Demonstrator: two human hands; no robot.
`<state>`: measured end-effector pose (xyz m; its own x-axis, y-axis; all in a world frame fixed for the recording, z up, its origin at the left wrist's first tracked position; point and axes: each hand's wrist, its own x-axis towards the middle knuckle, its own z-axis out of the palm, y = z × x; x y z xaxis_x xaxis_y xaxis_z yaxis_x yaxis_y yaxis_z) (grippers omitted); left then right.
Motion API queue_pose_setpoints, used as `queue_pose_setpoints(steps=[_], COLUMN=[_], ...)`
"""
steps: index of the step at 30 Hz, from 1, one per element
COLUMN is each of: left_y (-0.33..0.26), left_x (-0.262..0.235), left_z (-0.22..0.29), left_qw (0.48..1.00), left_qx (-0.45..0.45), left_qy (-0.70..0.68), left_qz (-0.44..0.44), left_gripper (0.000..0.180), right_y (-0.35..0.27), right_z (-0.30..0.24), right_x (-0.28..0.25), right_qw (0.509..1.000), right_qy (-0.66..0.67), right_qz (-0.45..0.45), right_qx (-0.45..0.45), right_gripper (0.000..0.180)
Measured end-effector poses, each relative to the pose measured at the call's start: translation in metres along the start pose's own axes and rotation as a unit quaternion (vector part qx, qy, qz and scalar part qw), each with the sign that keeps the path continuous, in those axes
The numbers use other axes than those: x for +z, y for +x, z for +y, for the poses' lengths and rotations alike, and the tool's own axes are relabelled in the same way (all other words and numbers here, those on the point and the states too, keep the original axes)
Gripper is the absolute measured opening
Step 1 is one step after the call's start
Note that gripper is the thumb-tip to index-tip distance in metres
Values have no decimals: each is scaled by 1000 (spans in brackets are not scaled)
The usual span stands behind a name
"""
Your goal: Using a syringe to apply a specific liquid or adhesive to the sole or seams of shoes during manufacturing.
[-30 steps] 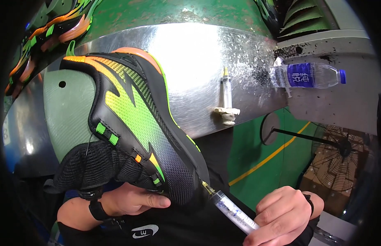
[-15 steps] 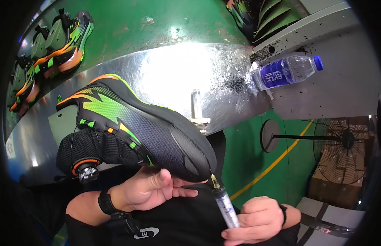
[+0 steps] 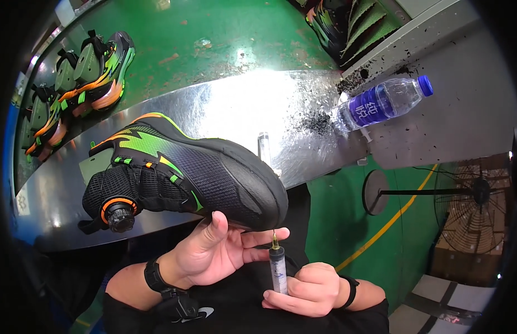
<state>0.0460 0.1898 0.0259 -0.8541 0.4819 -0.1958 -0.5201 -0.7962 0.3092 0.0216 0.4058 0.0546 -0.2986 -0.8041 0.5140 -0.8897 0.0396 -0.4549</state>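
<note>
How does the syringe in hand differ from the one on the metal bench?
The held syringe stands upright in the right hand, needle tip at the shoe toe; the bench syringe lies untouched on the metal bench. The held one shows a brass-coloured needle hub; the other's tip is unclear. Both have clear barrels.

The sole of the shoe [image 3: 203,172] faces away, unseen. The needle tip of the syringe [image 3: 277,268] is too small to place. The fan [image 3: 481,192] is cut off at the rim.
</note>
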Motion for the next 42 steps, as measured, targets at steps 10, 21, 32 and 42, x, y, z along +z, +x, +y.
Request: queue_pose_setpoints(steps=[10, 21, 32, 42], left_y=[-21, -99, 140, -43], left_x=[-12, -7, -44, -100], left_z=[-7, 32, 171, 220], left_qw=[998, 932, 936, 897], left_qx=[-6, 148, 198, 320], left_qy=[16, 121, 209, 149], left_qz=[54, 308, 205, 268], left_gripper=[85, 83, 51, 47], right_y=[-13, -8, -9, 1], right_z=[6, 114, 126, 148], right_x=[-35, -18, -34, -72], right_qw=[998, 978, 957, 932], right_qy=[-14, 51, -6, -259], right_qz=[37, 73, 72, -124], right_qx=[-42, 188, 281, 220], right_gripper=[28, 20, 27, 15])
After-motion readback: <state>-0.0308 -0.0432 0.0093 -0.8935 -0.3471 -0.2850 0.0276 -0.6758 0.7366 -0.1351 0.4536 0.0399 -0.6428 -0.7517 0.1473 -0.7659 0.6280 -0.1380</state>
